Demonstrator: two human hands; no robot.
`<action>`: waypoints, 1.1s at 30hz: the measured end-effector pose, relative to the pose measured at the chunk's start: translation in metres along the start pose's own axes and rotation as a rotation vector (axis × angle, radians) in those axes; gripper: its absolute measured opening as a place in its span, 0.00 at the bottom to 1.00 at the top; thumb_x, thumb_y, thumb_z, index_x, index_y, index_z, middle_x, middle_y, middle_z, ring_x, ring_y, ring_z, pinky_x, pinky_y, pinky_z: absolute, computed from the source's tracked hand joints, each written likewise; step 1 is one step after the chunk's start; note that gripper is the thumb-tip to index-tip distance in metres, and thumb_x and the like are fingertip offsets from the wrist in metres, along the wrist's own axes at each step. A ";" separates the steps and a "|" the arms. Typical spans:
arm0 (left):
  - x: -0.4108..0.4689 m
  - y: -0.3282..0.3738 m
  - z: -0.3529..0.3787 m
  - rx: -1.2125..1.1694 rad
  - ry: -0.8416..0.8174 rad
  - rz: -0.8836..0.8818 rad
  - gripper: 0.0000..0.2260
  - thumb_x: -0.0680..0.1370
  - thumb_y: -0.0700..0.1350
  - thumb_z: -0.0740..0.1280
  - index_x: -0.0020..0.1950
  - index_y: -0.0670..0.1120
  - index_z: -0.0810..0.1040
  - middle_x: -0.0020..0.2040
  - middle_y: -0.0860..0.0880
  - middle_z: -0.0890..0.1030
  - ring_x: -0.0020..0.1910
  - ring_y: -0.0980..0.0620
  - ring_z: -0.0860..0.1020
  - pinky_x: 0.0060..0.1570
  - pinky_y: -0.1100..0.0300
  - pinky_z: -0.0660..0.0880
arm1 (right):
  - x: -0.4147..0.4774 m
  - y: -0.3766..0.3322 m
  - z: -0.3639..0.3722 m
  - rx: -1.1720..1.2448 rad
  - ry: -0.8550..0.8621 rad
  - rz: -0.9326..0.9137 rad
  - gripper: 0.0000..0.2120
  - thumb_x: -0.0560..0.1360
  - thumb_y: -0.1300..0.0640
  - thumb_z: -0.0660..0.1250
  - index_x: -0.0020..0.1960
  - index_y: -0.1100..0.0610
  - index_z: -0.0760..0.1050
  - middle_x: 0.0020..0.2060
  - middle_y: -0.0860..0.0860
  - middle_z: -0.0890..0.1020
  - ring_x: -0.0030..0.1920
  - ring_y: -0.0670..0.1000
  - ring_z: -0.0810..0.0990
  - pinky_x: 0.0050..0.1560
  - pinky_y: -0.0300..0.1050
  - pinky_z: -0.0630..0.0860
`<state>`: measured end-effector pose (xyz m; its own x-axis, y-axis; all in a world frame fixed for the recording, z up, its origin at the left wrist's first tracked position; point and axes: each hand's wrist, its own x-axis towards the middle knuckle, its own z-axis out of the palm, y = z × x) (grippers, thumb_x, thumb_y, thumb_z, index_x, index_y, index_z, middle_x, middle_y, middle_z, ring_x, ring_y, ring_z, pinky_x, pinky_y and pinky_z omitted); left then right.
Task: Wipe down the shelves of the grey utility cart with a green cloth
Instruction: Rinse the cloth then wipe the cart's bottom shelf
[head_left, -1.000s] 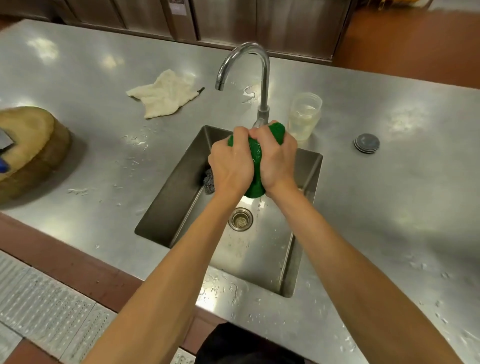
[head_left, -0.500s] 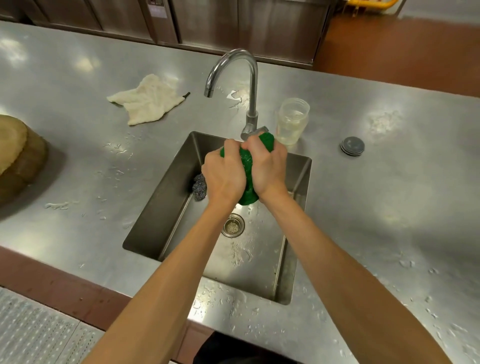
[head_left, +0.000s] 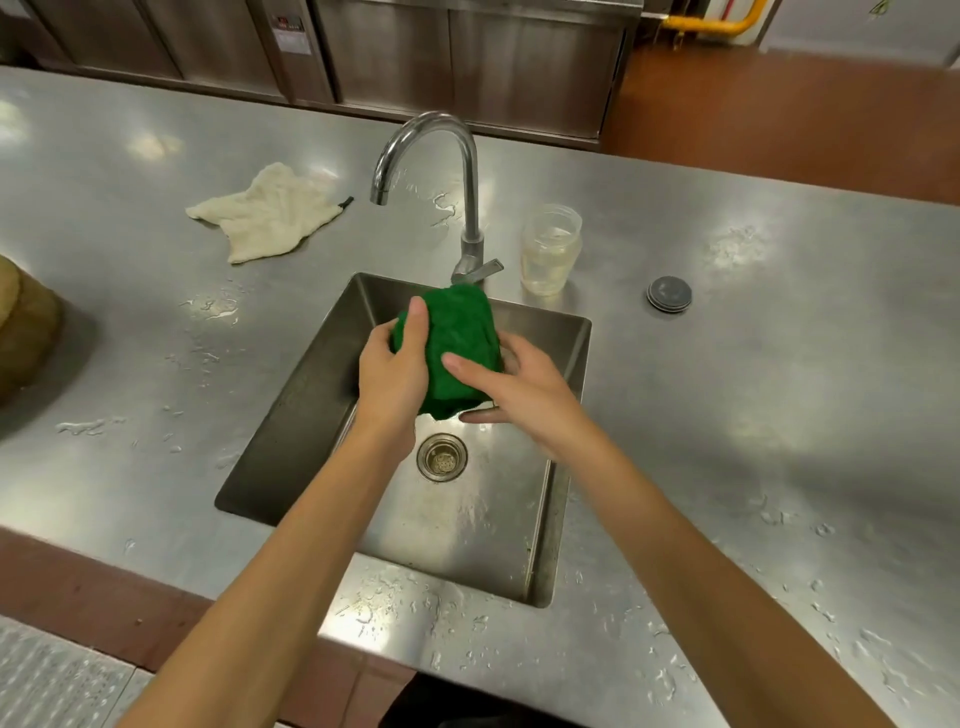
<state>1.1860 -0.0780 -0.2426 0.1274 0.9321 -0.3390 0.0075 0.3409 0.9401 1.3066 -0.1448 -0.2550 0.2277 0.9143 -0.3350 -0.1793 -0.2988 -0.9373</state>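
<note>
A bunched green cloth (head_left: 457, 343) hangs over the steel sink (head_left: 311, 415), just below the tap's lever. My left hand (head_left: 392, 374) grips its left side, thumb up along the cloth. My right hand (head_left: 511, 387) holds the right side with its thumb laid across the front and fingers wrapped behind and under. The grey utility cart is not in view.
A curved tap (head_left: 452, 176) rises behind the sink. A clear jar (head_left: 550, 249) and a grey round lid (head_left: 669, 294) stand to its right. A beige rag (head_left: 265, 213) lies at back left, a wooden block (head_left: 26, 332) at the left edge. Water drops dot the steel counter (head_left: 779, 415).
Both fists were clenched tightly round the twisted cloth, wringing it. Now the grip has loosened, the cloth has puffed out wider, and the right thumb lies straighter.
</note>
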 end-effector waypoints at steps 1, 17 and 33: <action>-0.004 -0.003 0.000 0.022 -0.029 0.016 0.23 0.77 0.61 0.66 0.64 0.46 0.74 0.56 0.48 0.82 0.52 0.50 0.83 0.51 0.49 0.82 | -0.003 0.001 -0.005 -0.011 -0.002 0.004 0.32 0.70 0.51 0.77 0.69 0.55 0.70 0.58 0.51 0.82 0.49 0.49 0.86 0.42 0.47 0.83; -0.036 -0.028 -0.010 0.540 -0.265 0.259 0.20 0.65 0.55 0.80 0.36 0.44 0.73 0.40 0.53 0.83 0.40 0.60 0.81 0.39 0.63 0.75 | -0.062 -0.018 -0.082 -0.757 0.291 -0.380 0.25 0.59 0.49 0.83 0.52 0.50 0.77 0.55 0.48 0.69 0.58 0.47 0.72 0.59 0.38 0.70; -0.083 -0.030 0.025 0.648 -0.451 0.282 0.28 0.73 0.63 0.69 0.41 0.36 0.74 0.40 0.41 0.83 0.39 0.42 0.82 0.46 0.44 0.80 | -0.093 -0.025 -0.111 -0.612 0.255 -0.415 0.08 0.72 0.58 0.75 0.48 0.47 0.83 0.40 0.40 0.84 0.43 0.39 0.82 0.45 0.35 0.75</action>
<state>1.1996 -0.1681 -0.2420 0.5932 0.7868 -0.1705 0.4672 -0.1640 0.8688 1.3964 -0.2526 -0.2115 0.3865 0.9154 0.1126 0.5118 -0.1113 -0.8519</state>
